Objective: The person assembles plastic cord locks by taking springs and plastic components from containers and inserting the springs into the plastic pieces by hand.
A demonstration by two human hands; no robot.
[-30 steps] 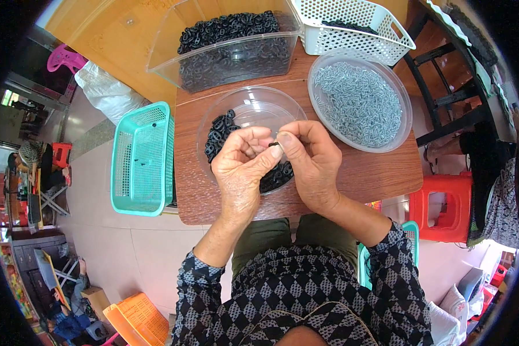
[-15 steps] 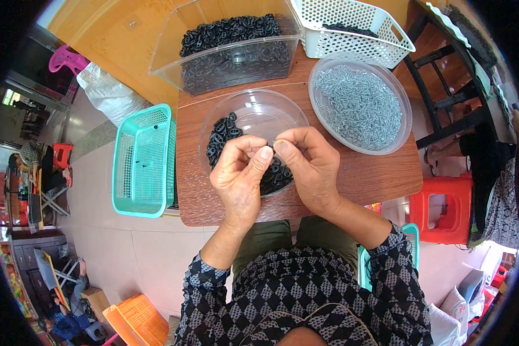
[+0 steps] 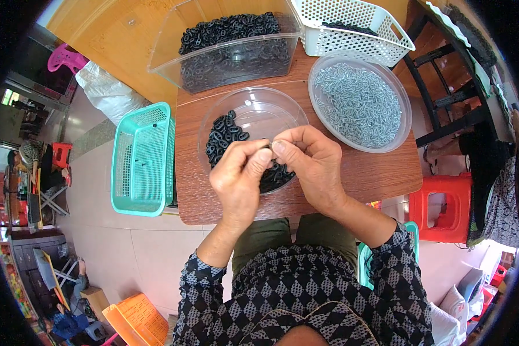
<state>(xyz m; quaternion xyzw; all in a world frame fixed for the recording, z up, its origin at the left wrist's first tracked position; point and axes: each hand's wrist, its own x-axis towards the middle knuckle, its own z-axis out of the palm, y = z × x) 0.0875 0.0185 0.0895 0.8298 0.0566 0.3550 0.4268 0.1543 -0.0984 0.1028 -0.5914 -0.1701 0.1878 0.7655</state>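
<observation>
Above a round clear tub (image 3: 254,95), my left hand (image 3: 239,179) and my right hand (image 3: 312,170) meet fingertip to fingertip. Thumb and forefinger of each are pinched on a small dark part that the fingers mostly cover; its kind cannot be made out. Black oval plastic pieces with holes (image 3: 222,135) lie along the tub's left and front sides, partly hidden under my hands. To the right stands a round bowl (image 3: 406,118) heaped with small silvery metal pins or screws (image 3: 360,106).
At the table's back stand a clear rectangular bin (image 3: 155,69) of black pieces (image 3: 230,32) and a white perforated basket (image 3: 352,49). A teal basket (image 3: 170,155) with a few dark bits is left of the wooden table (image 3: 357,184). A red stool (image 3: 444,210) stands at right.
Both hands stay pinched together over the tub, their fingertips shifting only slightly. Nothing else has visibly moved.
</observation>
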